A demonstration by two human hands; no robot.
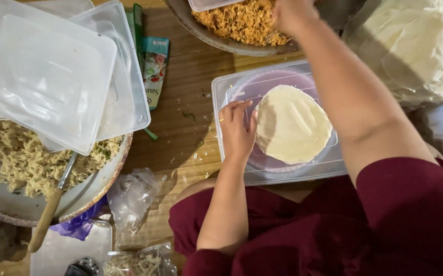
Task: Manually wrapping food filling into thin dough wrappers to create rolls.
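Wooden planks, brown and scattered with crumbs and bits of green herb, make up the work surface [180, 117] seen from above. On it lies a clear rectangular plastic lid [231, 92], and on that lid rests a round, pale, thin dough wrapper [292, 124], flat and bare: no filling sits on it yet.

The left hand [236, 132] rests on the lid with its fingers lying loosely open against the wrapper's left edge, pinning it in place rather than gripping it. The right hand [290, 15] is well apart from it, reaching into a wide grey metal bowl [180, 15] of orange-brown shredded filling [239, 20] at the top of the view; its fingers are curled down into the heap, but I cannot tell whether they have closed on a portion.

So the wrapper is laid out and held, while the filling looks not yet brought across, and nothing is folded. A heap of more white wrappers [421, 46] waits at the upper right.

To the left sit stacked clear plastic container lids [52, 71], a second round bowl of paler shredded mix [17, 158] with a wooden-handled spoon [52, 204] in it, green sauce sachets [155, 66] and crumpled clear plastic bags [132, 197].
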